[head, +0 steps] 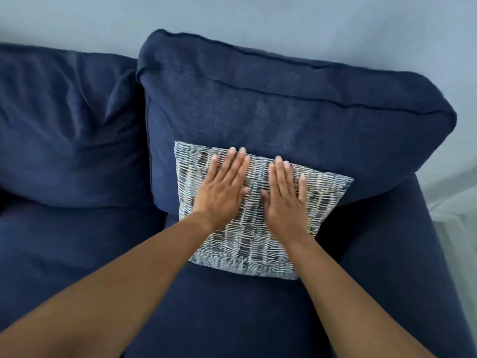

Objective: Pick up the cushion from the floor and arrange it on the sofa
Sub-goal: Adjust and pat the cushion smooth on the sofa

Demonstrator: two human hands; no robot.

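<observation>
A small cushion (247, 244) with a white and grey woven pattern leans on the navy sofa's seat (232, 313), its top edge against the right back pillow (284, 107). My left hand (222, 189) lies flat on the cushion's upper middle, fingers stretched out and pointing up. My right hand (286, 197) lies flat beside it on the cushion's upper right, fingers also extended. Neither hand grips anything; both palms press on the fabric.
A second navy back pillow (67, 125) fills the left side. The sofa's right armrest (402, 267) runs along the right. A pale blue wall (258, 16) stands behind, and a strip of light floor (454, 228) shows at far right.
</observation>
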